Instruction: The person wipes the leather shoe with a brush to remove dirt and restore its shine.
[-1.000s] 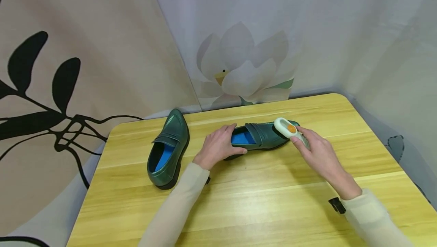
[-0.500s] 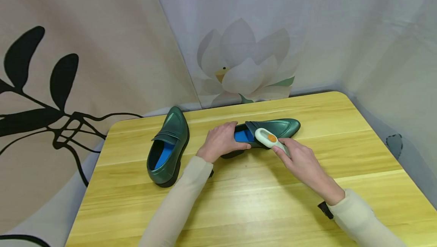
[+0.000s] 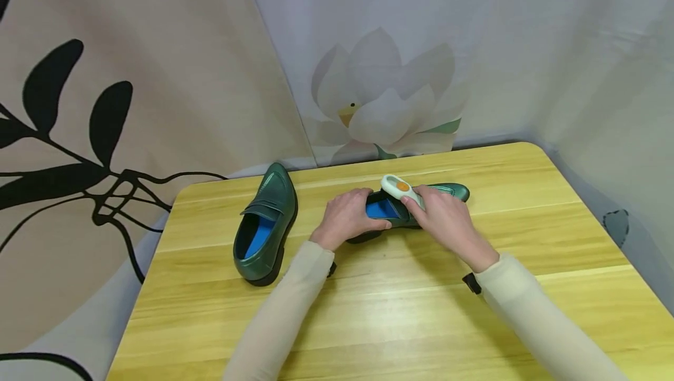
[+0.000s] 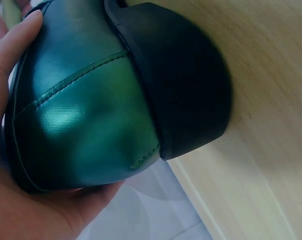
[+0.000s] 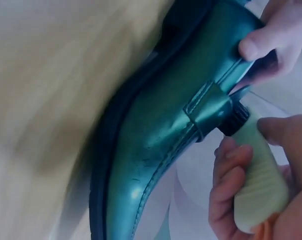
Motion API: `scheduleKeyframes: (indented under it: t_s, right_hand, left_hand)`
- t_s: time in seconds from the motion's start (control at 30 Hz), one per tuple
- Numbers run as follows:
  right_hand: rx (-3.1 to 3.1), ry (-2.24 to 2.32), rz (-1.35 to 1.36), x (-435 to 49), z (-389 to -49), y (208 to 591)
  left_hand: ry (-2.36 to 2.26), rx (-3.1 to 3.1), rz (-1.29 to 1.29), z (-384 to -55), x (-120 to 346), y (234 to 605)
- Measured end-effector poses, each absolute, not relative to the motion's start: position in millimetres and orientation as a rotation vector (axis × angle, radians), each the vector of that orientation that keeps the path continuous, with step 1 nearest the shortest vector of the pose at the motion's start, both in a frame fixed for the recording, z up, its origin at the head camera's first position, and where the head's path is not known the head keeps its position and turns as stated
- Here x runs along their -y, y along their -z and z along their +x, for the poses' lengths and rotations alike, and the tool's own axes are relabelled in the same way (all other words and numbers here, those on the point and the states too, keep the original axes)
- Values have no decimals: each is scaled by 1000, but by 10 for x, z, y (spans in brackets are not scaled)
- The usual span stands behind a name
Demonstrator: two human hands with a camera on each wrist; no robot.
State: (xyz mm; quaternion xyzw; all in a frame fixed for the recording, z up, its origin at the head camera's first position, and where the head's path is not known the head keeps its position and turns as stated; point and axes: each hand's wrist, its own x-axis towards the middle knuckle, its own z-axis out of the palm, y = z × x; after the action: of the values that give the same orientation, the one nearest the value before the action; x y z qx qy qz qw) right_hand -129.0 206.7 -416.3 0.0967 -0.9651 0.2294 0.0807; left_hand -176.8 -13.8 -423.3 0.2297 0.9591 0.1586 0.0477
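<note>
A dark green loafer with a blue insole lies sideways on the table, its toe to the right. My left hand grips it round the heel, with the thumb along the near side; the left wrist view shows the heel counter and black heel up close. In my right hand is a pale shoe brush with an orange oval on its back. Its dark bristles touch the loafer's strap beside the opening. The other green loafer stands to the left, toe pointing away.
The wooden table has rounded back corners and runs up close to a hanging printed curtain. A second curtain panel with a lotus print hangs behind the shoes.
The brush in my right hand has moved left from the toe, across the near side, and up to the strap by the opening. My left hand keeps its grip on the heel.
</note>
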Motion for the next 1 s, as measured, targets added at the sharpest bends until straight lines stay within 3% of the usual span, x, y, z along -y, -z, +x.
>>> scheduleKeyframes:
  t_s: [0.2,0.6,1.0]
  right_hand:
    - [2945,-651,281,-2090,-1338,4116]
    - [2856,-710,366,-2413,-697,4173]
    - [2839,-694,247,-2401,-739,4322]
  left_hand:
    - [-476,-2923,666,-1767,129,4224]
    - [-458,-2934,660,-1756,143,4191]
    - [-474,-2920,664,-1743,122,4241]
